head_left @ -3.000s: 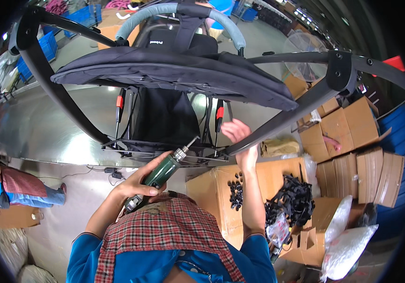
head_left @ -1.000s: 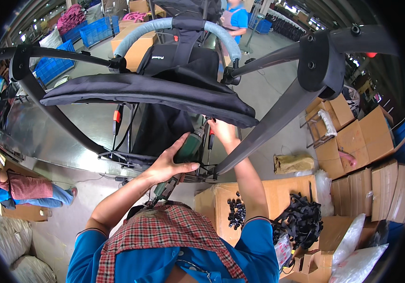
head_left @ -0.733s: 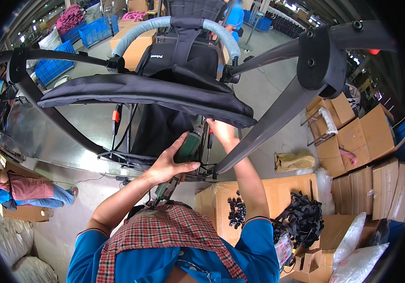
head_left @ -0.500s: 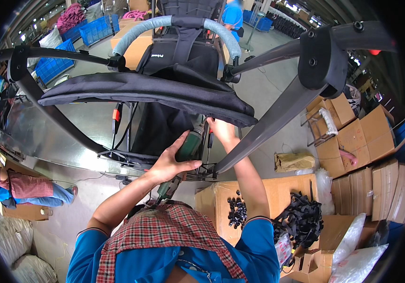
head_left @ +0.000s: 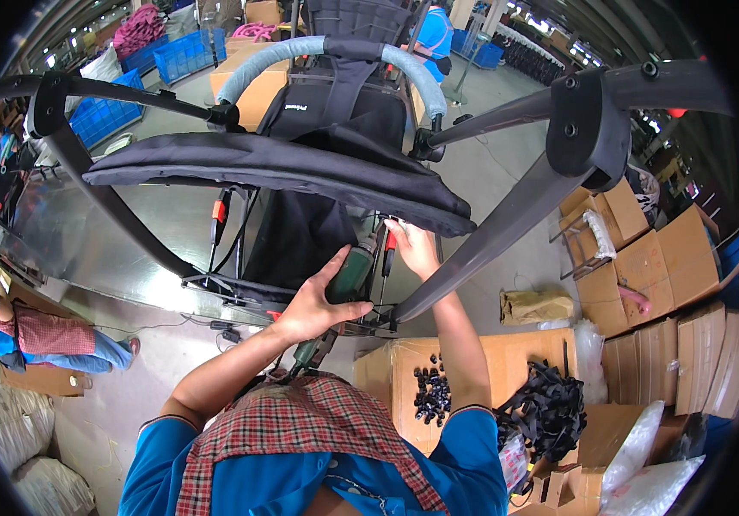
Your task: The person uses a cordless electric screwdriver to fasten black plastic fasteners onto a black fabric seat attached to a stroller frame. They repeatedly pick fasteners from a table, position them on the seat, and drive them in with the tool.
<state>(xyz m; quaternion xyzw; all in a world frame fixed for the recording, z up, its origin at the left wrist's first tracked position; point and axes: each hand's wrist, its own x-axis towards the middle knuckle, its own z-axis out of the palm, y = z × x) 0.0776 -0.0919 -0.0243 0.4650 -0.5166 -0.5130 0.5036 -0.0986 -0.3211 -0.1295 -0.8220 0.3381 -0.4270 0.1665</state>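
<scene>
My left hand is wrapped round a green power screwdriver, its tip pointing up toward the underside of a padded black fabric panel. Just right of that tip, my right hand has its fingertips pinched together below the panel's edge. What they hold is too small and partly hidden to make out. Both hands are among the parts of a dark stroller frame. A red-and-black piece on a thin rod sits beside my right fingers, and a similar red piece is on the left side.
A metal-topped table lies under the stroller. Near my right arm, a cardboard box bears small black parts and a heap of black straps. Cartons stand at right. A co-worker is at far left.
The view has shifted slightly. My right fingers show a little more below the fabric edge. My left hand keeps its grip on the power screwdriver, which stays close to the same spot.
</scene>
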